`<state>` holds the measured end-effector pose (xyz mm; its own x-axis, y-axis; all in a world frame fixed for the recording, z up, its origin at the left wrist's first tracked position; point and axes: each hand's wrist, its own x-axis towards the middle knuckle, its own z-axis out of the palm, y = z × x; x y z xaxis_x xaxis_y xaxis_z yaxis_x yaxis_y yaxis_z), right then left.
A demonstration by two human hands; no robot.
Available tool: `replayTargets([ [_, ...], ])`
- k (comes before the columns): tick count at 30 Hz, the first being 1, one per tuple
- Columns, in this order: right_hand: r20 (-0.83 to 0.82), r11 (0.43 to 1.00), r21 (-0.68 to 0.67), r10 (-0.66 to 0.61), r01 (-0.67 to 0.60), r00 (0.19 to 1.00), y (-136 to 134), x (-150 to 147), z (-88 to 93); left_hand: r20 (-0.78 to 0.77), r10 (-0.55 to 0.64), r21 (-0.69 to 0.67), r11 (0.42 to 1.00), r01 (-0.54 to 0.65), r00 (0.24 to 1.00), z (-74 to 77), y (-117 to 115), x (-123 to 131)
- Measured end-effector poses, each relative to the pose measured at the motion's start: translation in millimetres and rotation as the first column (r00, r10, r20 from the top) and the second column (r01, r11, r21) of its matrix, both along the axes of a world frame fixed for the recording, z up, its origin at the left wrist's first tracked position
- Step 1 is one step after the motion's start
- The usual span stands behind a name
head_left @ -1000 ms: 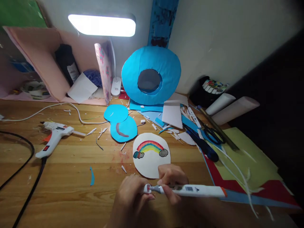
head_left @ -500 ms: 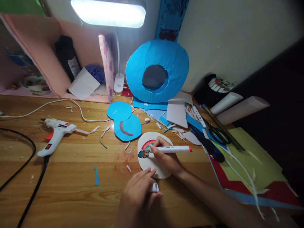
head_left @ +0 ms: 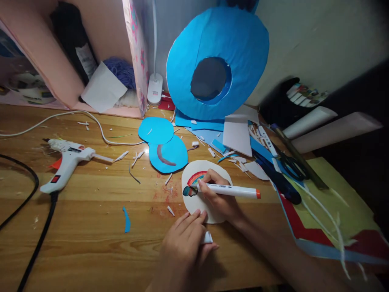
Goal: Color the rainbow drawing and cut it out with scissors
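In my right hand point(head_left: 220, 200) is a white marker point(head_left: 235, 191) with an orange end, held like a pen. Its tip meets a small dark-outlined cloud shape point(head_left: 189, 191), coloured teal and reddish, on a round white paper point(head_left: 196, 205). A rainbow point(head_left: 196, 177) arches above the cloud, partly covered by my right fingers. My left hand point(head_left: 184, 241) rests its fingertips on the paper's lower edge. Tucked under those fingers is a white marker cap point(head_left: 207, 237). Just beyond the paper lie two overlapping blue paper discs point(head_left: 168, 156).
A white glue gun point(head_left: 68, 160) lies at left with its black cord. A big blue ring point(head_left: 182, 52) stands at the back. On the right are scissors point(head_left: 293, 166), paper sheets point(head_left: 349, 198) and a pen holder point(head_left: 279, 97). Paper scraps litter the wooden table point(head_left: 100, 243).
The view has tilted down and come closer, so the lamp head is out of sight. My right hand keeps the marker at the cloud shape; the left stays on the paper's edge.
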<state>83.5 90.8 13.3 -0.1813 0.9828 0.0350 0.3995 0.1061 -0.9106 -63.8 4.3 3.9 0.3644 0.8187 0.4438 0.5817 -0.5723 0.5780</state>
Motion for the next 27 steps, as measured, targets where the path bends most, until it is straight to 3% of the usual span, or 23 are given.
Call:
replayTargets([
  [19,0.057,1.0,0.02,-0.003,0.002,0.998,1.2,4.2,-3.6,-0.036,-0.008,-0.074,0.997,0.006,0.999,1.9,-3.4,0.2],
  [27,-0.013,1.0,0.018,-0.012,0.012,1.0,2.4,2.7,-6.2,-0.028,-0.025,-0.105,0.994,0.022,0.999,0.5,-2.5,-0.2],
])
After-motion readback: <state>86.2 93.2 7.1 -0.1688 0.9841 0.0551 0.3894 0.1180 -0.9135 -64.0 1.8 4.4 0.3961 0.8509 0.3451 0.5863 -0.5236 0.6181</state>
